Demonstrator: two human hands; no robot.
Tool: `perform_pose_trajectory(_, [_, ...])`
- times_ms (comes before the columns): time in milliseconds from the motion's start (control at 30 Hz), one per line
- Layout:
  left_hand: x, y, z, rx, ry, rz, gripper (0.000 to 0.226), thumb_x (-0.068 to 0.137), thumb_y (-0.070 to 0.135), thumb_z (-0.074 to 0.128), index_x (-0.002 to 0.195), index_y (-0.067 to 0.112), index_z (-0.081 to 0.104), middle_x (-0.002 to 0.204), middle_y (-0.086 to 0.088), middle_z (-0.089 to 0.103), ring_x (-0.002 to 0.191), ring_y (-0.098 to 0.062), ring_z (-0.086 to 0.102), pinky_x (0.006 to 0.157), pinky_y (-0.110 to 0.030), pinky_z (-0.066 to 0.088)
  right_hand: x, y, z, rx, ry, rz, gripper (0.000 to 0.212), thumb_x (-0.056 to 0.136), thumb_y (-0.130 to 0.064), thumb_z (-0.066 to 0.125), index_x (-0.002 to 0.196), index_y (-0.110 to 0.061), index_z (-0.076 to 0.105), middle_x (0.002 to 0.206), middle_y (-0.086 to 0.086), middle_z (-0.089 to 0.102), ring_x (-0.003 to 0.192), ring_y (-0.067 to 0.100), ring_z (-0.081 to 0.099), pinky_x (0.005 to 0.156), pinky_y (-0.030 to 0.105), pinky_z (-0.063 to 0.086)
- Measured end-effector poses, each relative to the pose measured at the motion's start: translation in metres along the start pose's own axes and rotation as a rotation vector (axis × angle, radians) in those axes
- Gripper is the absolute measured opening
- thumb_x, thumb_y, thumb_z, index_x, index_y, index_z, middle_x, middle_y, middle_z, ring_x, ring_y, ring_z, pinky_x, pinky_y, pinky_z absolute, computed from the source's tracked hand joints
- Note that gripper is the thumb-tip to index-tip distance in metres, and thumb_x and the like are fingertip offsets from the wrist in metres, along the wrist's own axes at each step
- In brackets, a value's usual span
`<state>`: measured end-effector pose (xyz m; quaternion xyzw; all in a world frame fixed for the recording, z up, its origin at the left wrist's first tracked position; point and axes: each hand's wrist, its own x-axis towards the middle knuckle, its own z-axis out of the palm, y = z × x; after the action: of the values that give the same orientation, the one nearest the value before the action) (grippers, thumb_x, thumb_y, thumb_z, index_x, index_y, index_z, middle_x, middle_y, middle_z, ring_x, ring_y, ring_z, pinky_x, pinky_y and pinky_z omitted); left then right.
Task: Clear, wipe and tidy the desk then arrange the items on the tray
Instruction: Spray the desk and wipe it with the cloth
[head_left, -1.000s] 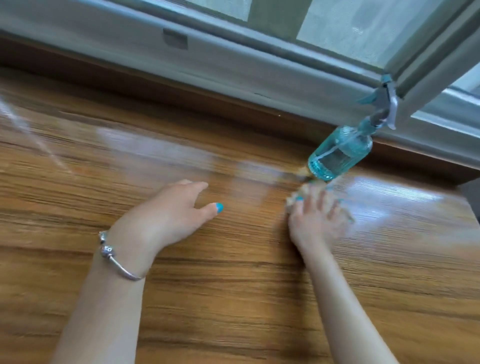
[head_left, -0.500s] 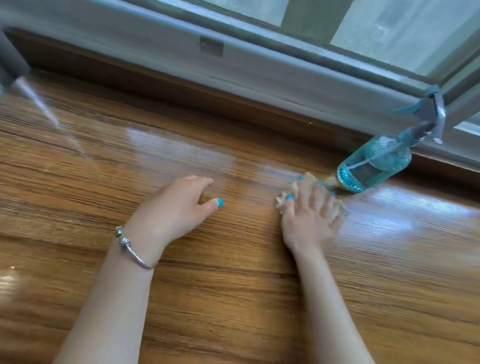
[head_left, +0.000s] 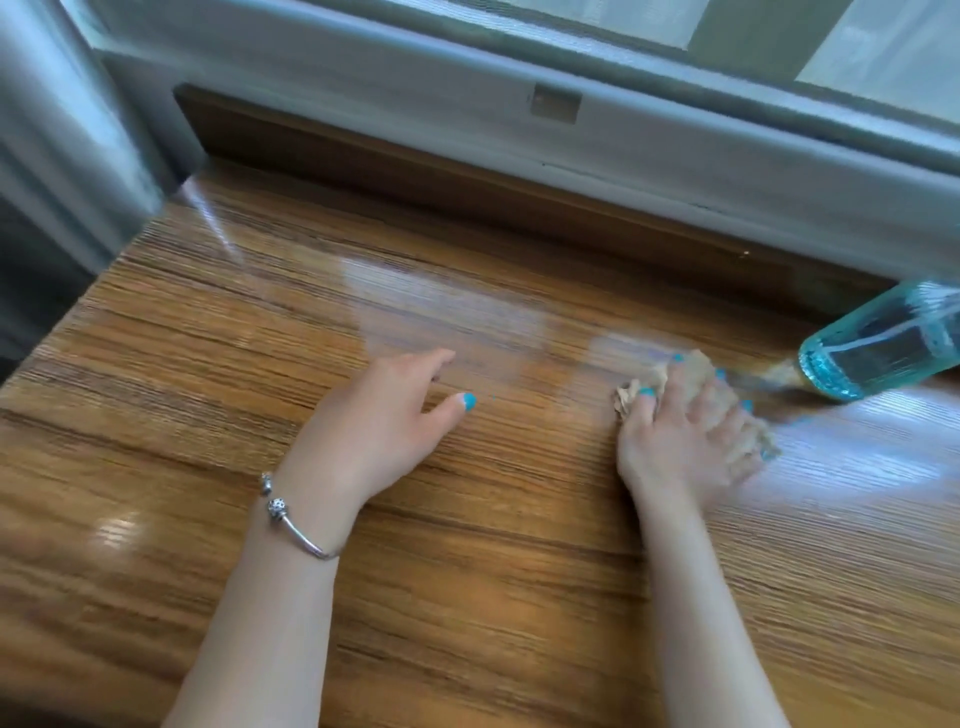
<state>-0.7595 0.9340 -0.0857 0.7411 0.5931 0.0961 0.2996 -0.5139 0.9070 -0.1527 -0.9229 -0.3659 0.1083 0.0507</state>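
Bench (head_left: 467, 597) wiping continues: right hand (head_left: 680, 441), fingers spread flat on tan cloth (head_left: 691, 371), has slid back from bottle (head_left: 883, 343); left hand (head_left: 379, 421) stays relaxed, palm down; far strip looks wiped, tray unseen.

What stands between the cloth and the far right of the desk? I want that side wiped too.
The spray bottle stands on the desk just right of the cloth under the right hand, with a small gap between them. Nothing else visible blocks it.
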Motion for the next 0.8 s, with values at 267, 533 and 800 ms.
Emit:
perform_pose_trajectory(267, [0.015, -0.096, -0.059, -0.069, -0.034, 0.094, 0.025, 0.084, 0.048, 0.06, 0.102, 0.03, 0.061, 0.091, 0.017, 0.058, 0.089, -0.011, 0.059, 0.083, -0.039, 0.052, -0.072, -0.074, 0.037, -0.139, -0.034, -0.428, 0.054, 0.099, -0.051, 0.02, 0.147, -0.056, -0.002, 0.163, -0.017, -0.001, 0.15, 0.018, -0.003, 0.117, 0.049, 0.0])
perform_pose_trajectory(533, [-0.001, -0.214, -0.144, 0.026, -0.011, 0.144, 0.055, 0.086, 0.057, 0.049, 0.138, 0.041, 0.042, 0.132, 0.019, 0.05, 0.123, -0.008, 0.045, 0.094, -0.035, 0.044, -0.104, -0.178, 0.045, -0.139, 0.048, 0.027, 0.056, 0.101, -0.046, 0.026, 0.155, -0.032, 0.016, 0.163, 0.0, 0.012, 0.148, 0.03, 0.011, 0.117, 0.056, 0.007])
perform_pose_trajectory(800, [0.006, -0.285, -0.189, -0.051, 0.039, 0.011, 0.053, 0.086, 0.053, 0.052, 0.136, 0.034, 0.048, 0.13, 0.01, 0.053, 0.115, -0.015, 0.05, 0.086, -0.038, 0.046, -0.199, -0.255, 0.079, -0.158, -0.066, -0.658, 0.051, 0.1, -0.052, 0.019, 0.146, -0.058, -0.003, 0.162, -0.018, -0.006, 0.15, 0.017, -0.012, 0.117, 0.045, -0.007])
